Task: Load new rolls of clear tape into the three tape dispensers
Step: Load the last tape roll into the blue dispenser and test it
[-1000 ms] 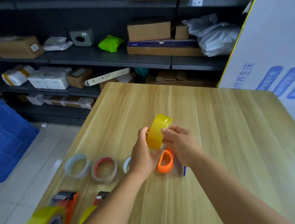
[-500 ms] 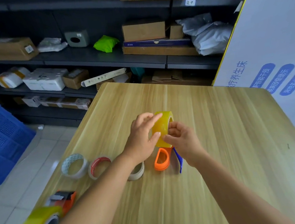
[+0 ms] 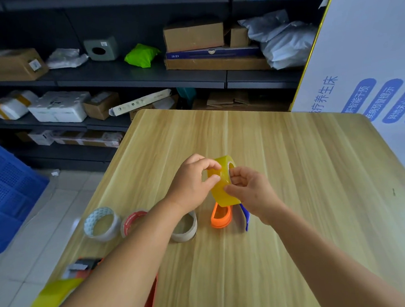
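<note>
— What have the hands got hold of?

— A yellowish roll of clear tape [image 3: 224, 183], held up over the wooden table [image 3: 296, 194], above its middle. The right hand [image 3: 250, 193] pinches it at the rim on the right side, fingers curled at the edge of the core. The left hand [image 3: 191, 180] is on the other side, thumb and fingertips nipping at the outer wrap of the roll, so both hands are closed on the same roll.

— Which way is it turned?

— On edge. The open core faces up and to the right, away from the person, and the broad band of tape faces the camera. It is tilted a little, upper end leaning to the right.

— And beneath it?

— An orange dispenser [image 3: 220, 216] lies on the table just below the roll, with a blue piece [image 3: 246, 219] right beside it under the right wrist. To the left sits a row of three rolls: a beige-cored one [image 3: 187, 229] partly behind the left forearm, a red-cored one [image 3: 133, 221], then a white-patterned one [image 3: 102, 223].

— Anything nearer the edge?

— At the near left corner, another orange dispenser [image 3: 83, 268] and a big yellow roll [image 3: 48, 303], both blurred and partly hidden by the arm.
</note>
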{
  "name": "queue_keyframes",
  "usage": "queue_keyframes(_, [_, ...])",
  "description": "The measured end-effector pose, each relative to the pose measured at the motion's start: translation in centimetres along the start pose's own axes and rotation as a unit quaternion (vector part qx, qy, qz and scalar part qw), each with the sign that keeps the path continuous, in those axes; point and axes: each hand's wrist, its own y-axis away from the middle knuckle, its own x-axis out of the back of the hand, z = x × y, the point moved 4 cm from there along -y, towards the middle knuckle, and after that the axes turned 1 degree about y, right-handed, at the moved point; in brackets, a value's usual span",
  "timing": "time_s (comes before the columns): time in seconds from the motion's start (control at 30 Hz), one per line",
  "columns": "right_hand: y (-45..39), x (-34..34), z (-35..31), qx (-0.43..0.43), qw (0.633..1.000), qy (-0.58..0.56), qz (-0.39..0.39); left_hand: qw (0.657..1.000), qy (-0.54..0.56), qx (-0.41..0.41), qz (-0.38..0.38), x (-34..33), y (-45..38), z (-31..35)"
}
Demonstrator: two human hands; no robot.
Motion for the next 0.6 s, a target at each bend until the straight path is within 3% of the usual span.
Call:
queue_keyframes(0.43, [0.14, -0.10, 0.67, -0.007, 0.999, 0.038, -0.024, 0.990, -0.097, -0.031, -0.097, -0.28, -0.48, 0.09])
queue_keyframes(0.6, [-0.02, -0.08, 0.67, -0.007, 0.999, 0.040, -0.033, 0.987, -0.118, -0.074, -0.079, -0.54, -0.08, 0.09])
